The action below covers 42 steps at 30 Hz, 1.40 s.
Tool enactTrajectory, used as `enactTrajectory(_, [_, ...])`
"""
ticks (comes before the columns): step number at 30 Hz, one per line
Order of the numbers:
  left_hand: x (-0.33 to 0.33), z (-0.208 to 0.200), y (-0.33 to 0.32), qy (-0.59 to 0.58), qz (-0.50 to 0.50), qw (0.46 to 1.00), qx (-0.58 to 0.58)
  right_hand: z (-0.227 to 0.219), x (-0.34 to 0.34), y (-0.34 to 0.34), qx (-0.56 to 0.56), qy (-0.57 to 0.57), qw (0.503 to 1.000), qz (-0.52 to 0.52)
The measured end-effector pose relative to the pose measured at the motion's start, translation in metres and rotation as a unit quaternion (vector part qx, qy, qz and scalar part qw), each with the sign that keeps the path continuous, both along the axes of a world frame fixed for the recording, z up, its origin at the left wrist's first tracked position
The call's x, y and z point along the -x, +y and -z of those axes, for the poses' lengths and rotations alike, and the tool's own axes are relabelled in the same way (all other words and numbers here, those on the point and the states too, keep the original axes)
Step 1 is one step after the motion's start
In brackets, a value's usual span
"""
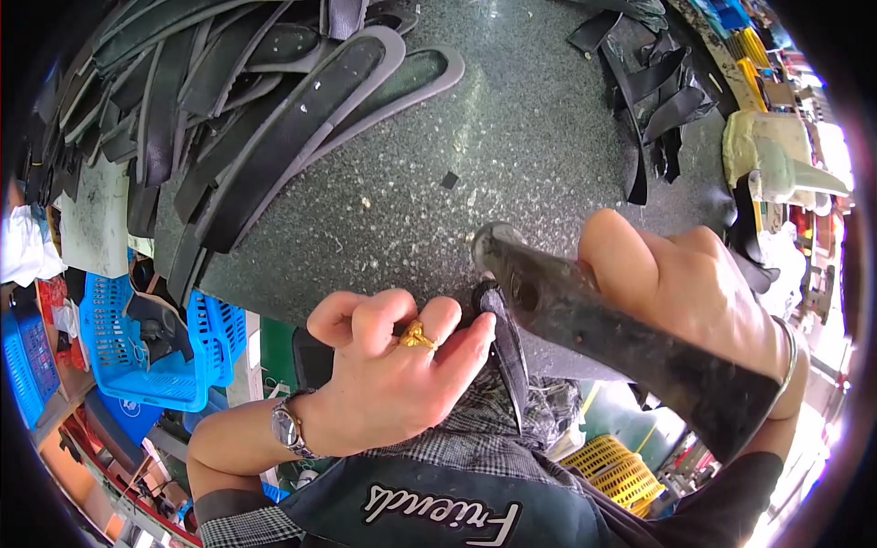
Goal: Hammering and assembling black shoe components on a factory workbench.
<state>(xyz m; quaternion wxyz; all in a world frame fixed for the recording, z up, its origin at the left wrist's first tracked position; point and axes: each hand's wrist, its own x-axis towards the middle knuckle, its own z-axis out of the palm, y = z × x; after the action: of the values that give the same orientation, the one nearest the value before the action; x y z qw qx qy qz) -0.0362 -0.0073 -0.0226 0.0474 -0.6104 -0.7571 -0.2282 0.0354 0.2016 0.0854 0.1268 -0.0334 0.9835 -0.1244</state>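
Observation:
My left hand, with a gold ring and a wristwatch, is at the near edge of the dark table. Its thumb and forefinger pinch the end of a narrow black strap, which hangs down over the edge. My right hand is closed around a dark, worn hammer. The rounded end of the hammer is just above the strap's tip, close to my left fingertips. Part of the strap is hidden behind the hammer and my fingers.
Many black padded straps lie piled at the far left of the speckled table. More thin black strips sit at the far right, beside a pale machine part. Blue baskets and a yellow basket stand below.

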Motion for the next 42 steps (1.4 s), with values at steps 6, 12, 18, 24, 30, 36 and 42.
enactTrajectory(6, [-0.005, 0.0, 0.001, -0.015, -0.014, 1.0, -0.01, 0.021, -0.026, 0.027, 0.126, -0.005, 0.991, 0.049])
enactTrajectory(12, [0.001, -0.011, 0.014, -0.077, 0.046, 0.996, 0.003, 0.061, -0.062, 0.082, -0.213, 0.232, 0.929, 0.194])
enactTrajectory(18, [0.019, -0.02, 0.039, -0.233, 0.071, 0.963, 0.115, 0.076, -0.072, 0.094, -0.188, 0.229, 0.936, 0.191])
enactTrajectory(24, [0.012, -0.033, 0.029, -0.429, 0.058, 0.901, 0.037, 0.049, -0.085, 0.027, -0.043, 0.271, 0.962, -0.012])
enactTrajectory(30, [-0.043, -0.032, 0.017, -0.614, 0.176, 0.764, 0.091, 0.035, -0.105, -0.006, 0.54, 0.197, 0.816, 0.06])
enactTrajectory(36, [-0.06, 0.057, -0.007, -0.063, 0.232, 0.963, 0.121, 0.02, -0.146, -0.009, 0.604, 0.193, 0.717, 0.291])
enactTrajectory(42, [-0.038, -0.043, 0.009, -0.033, 0.173, 0.959, -0.222, -0.006, -0.161, -0.002, 0.414, 0.33, 0.741, 0.412])
